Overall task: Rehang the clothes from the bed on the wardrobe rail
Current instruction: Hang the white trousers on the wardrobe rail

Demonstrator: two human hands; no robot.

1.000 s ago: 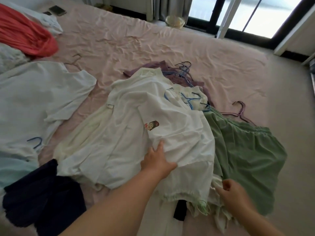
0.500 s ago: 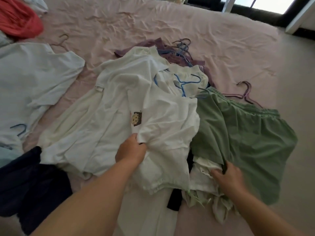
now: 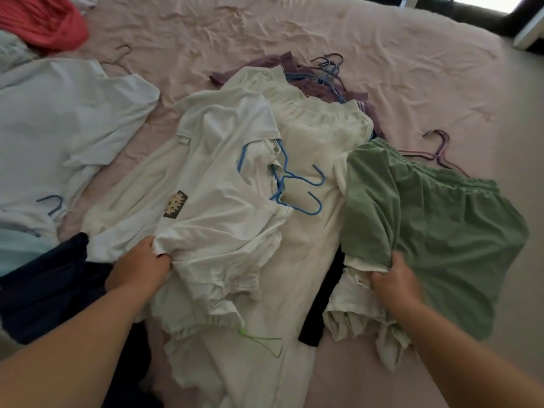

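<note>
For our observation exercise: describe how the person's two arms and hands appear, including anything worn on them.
Both forearms are bare, with no sleeve in view. The left hand and right hand wear no gloves, and no watch, bracelet or ring shows. The right hand is slightly blurred, so small details there cannot be told.

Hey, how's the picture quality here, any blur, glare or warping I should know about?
Head view: soft daylight, no hard shadows; a blown-out window at the top right edge; wide-angle bending toward the borders; the right hand slightly motion-blurred on the green garment; the left hand and white shirt fairly sharp.
</note>
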